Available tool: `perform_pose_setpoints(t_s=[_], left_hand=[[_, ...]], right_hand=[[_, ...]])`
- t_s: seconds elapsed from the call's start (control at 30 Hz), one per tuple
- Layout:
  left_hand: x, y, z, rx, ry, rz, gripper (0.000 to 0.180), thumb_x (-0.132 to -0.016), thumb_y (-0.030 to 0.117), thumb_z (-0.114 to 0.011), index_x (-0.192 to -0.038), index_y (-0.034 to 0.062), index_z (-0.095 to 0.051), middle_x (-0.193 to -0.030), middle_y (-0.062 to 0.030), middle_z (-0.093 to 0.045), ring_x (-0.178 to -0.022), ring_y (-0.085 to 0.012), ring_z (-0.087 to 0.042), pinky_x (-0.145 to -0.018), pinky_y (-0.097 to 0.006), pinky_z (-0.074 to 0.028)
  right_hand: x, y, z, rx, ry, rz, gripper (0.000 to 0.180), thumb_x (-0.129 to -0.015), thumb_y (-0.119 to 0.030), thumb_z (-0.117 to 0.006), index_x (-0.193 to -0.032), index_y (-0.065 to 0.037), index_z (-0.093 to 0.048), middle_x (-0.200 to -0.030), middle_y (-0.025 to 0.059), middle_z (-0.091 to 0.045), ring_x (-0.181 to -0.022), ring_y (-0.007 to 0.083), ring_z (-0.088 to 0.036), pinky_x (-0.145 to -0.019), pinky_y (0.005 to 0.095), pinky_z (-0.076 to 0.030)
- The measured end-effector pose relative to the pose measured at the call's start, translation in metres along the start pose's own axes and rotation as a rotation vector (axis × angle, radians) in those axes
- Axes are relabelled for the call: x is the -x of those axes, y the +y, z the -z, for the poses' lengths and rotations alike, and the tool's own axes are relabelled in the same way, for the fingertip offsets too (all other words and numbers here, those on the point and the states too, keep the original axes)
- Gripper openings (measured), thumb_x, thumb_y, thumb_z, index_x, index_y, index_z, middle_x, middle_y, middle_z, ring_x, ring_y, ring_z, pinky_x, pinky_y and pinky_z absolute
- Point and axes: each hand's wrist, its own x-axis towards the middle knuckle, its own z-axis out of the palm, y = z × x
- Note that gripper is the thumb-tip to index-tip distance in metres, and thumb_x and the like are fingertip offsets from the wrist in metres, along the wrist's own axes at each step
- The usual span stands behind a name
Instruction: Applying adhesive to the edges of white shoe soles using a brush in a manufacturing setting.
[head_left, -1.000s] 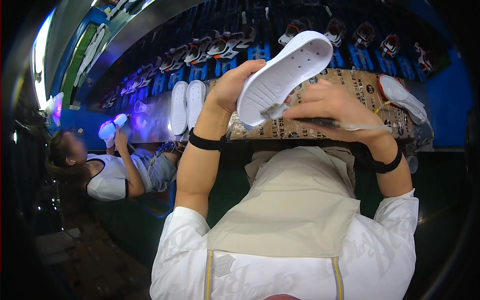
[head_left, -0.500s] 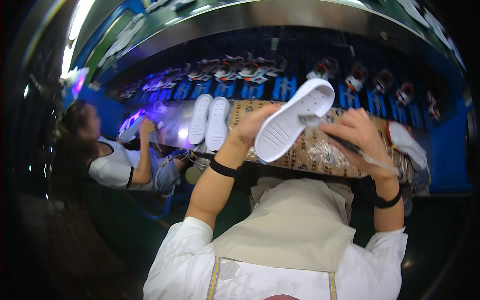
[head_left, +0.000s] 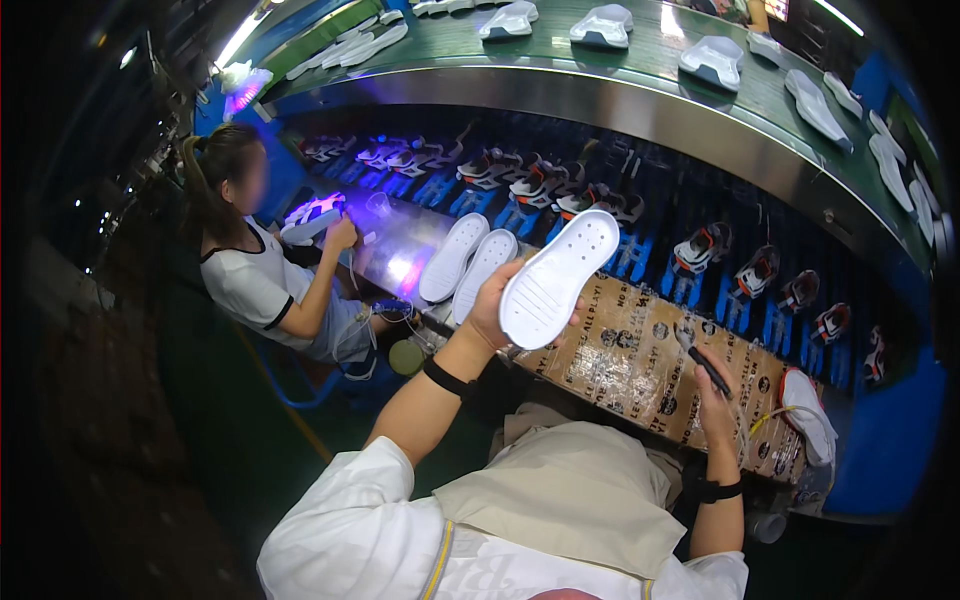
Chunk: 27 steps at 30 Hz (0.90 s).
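White sole (head_left: 562, 280) front and centre in the head view, held up above the bench, ridged and dotted face to the camera, and the left hand (head_left: 490, 308) has it gripped by the edge, fingers wrapped round behind! Over to the right hand (head_left: 716, 395), fingers closed on a dark-handled brush (head_left: 709, 368), bristles pointing away over the brown printed covering (head_left: 630, 365), well apart from the sole; whether they touch the covering, can't tell! Two more white soles (head_left: 453, 258) lie side by side just beyond the left hand, a white-and-red shoe (head_left: 806, 415) sits at the bench's right end, and off to the left a co-worker (head_left: 262, 285) holds a pale piece under violet light
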Motion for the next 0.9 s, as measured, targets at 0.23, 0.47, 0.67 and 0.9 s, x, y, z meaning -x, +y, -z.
perform_pose_setpoints(t_s=[0.23, 0.47, 0.67, 0.9], left_hand=[[-0.012, 0.023, -0.009, -0.128, -0.015, -0.132, 0.082, -0.102, 0.061, -0.041, -0.16, 0.0043, -0.033, -0.136, -0.0338, -0.054, -0.111, -0.0447, -0.064, -0.079, -0.053, -0.063], [0.02, -0.09, 0.067, 0.415, 0.319, -0.106, 0.081, -0.102, 0.066, -0.032, -0.158, 0.0075, -0.037, -0.144, -0.0298, -0.049, -0.12, -0.0435, -0.058, -0.094, -0.056, -0.053], [0.026, -0.105, 0.066, 0.392, 0.291, -0.093, 0.079, -0.103, 0.063, -0.029, -0.156, 0.0055, -0.039, -0.145, -0.0308, -0.051, -0.121, -0.0441, -0.06, -0.095, -0.058, -0.052], [0.032, -0.104, 0.072, 0.359, 0.226, -0.104, 0.08, -0.102, 0.063, -0.034, -0.157, 0.0055, -0.039, -0.145, -0.0293, -0.052, -0.12, -0.0429, -0.06, -0.098, -0.058, -0.05]], right_hand=[[0.018, 0.052, -0.019, 0.062, 0.096, 0.009, 0.031, -0.099, -0.013, -0.066, -0.125, 0.002, -0.069, -0.12, 0.0171, -0.071, -0.111, 0.0262, -0.068, -0.099, 0.0352, -0.049], [0.012, 0.043, -0.027, 0.055, 0.092, 0.029, 0.03, -0.096, -0.011, -0.066, -0.122, 0.003, -0.07, -0.11, 0.0177, -0.071, -0.1, 0.0274, -0.069, -0.09, 0.034, -0.051], [0.016, 0.044, -0.026, 0.091, 0.098, 0.019, 0.031, -0.096, -0.013, -0.068, -0.124, 0.002, -0.07, -0.111, 0.018, -0.072, -0.101, 0.0282, -0.069, -0.091, 0.0352, -0.052], [0.015, 0.048, -0.032, 0.072, 0.118, 0.017, 0.032, -0.096, -0.014, -0.069, -0.124, 0.002, -0.07, -0.111, 0.0186, -0.072, -0.101, 0.0292, -0.07, -0.09, 0.0356, -0.052]])
